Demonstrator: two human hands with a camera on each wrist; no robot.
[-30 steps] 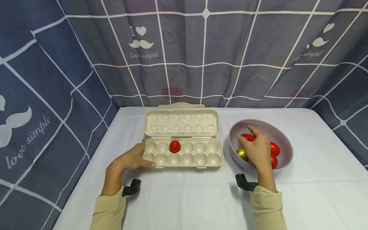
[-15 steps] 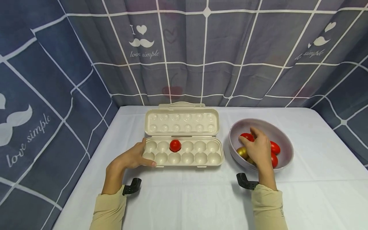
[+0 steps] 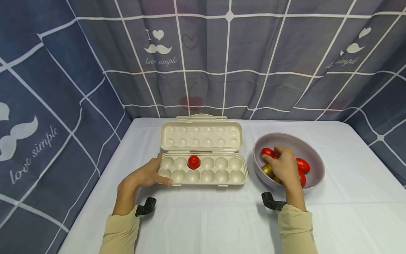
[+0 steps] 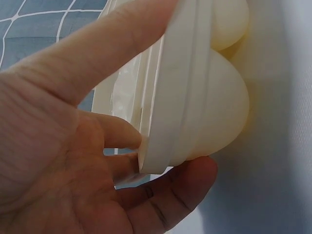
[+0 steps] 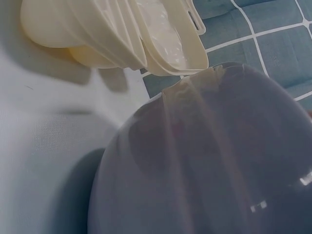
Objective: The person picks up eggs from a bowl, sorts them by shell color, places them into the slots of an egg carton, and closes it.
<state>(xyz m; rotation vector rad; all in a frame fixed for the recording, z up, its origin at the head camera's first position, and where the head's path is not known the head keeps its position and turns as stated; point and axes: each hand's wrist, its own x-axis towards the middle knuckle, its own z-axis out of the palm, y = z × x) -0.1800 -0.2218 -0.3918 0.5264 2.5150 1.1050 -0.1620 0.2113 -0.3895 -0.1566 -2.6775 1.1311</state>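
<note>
My left hand [image 3: 147,173] grips the left end of a cream plastic egg carton [image 3: 203,184], thumb along its front and fingers at the end. In the left wrist view the thumb lies over the carton's rim [image 4: 170,97], with fingertips curled under it. One red egg [image 3: 194,162] sits in the back row, third cup from the left. My right hand [image 3: 284,167] is inside a pale purple bowl [image 3: 312,151], among shiny red eggs [image 3: 302,165] and gold eggs [image 3: 267,170]. Red shows between thumb and fingers; I cannot tell whether they hold it. The bowl's wall hides this hand in the right wrist view.
The carton's lid [image 3: 201,135] stands opened toward the back, with a looped handle [image 3: 201,116] at its far edge. A white cloth [image 3: 209,222] covers the table. Grey-blue checked curtains [image 3: 241,53] hang behind it and at both sides.
My right hand has sunk lower into the bowl, its fingers drawn closer together. A red egg there has shifted left, and a gold one shows behind the fingers. The left hand stays put.
</note>
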